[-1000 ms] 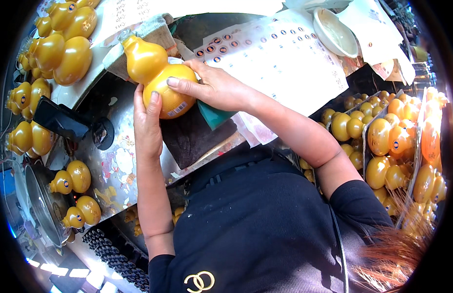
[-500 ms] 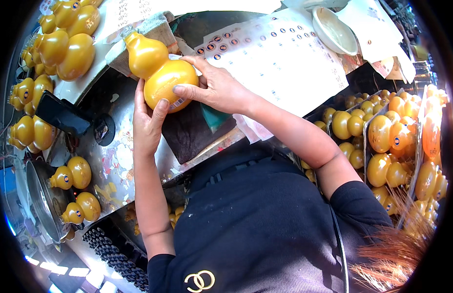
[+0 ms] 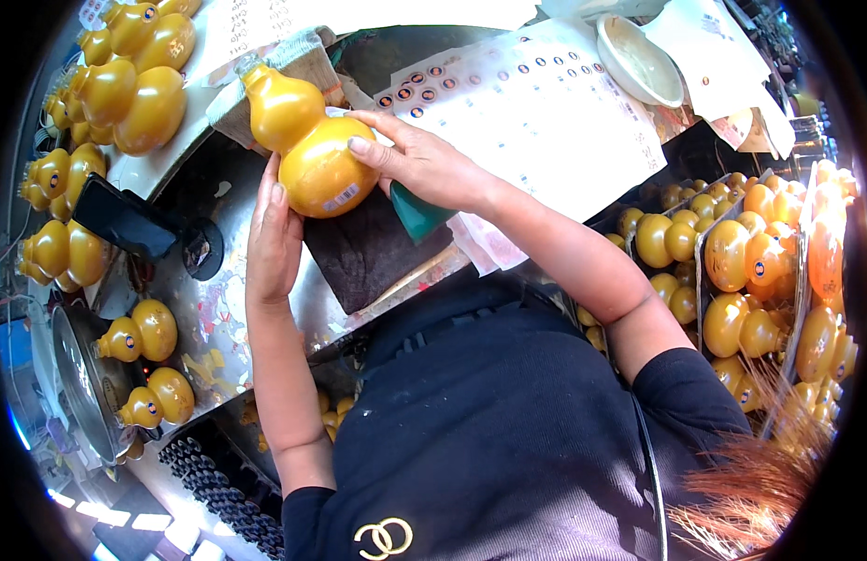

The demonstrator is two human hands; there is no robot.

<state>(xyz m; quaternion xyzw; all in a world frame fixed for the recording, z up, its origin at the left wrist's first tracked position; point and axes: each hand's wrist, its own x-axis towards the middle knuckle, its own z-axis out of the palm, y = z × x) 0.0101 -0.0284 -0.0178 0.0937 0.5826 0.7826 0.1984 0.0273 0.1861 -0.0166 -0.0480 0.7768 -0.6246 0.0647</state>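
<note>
A yellow gourd-shaped bottle (image 3: 307,140) with a clear glass neck lies tilted between my hands, its neck pointing to the far left. My left hand (image 3: 272,238) presses its fingers and thumb against the bottle's left side. Across the right side, my right hand (image 3: 419,164) grips the bottle, its thumb on the round lower bulb. A small barcode label sits near the bottle's base. Just below my right palm is a flat green piece (image 3: 417,213); whether that hand also holds it I cannot tell. Under the bottle lies a dark folded cloth (image 3: 358,257).
A sheet of round stickers (image 3: 545,122) spreads beyond my right hand, with a white oval bowl (image 3: 639,61) at its far corner. A phone on a stand (image 3: 125,217) is at left. More yellow bottles (image 3: 139,107) stand at left; others fill divided crates (image 3: 728,257) at right.
My left hand has slid a little down and left, its thumb leaving the label. My right thumb has moved up the bulb. More of the green piece shows.
</note>
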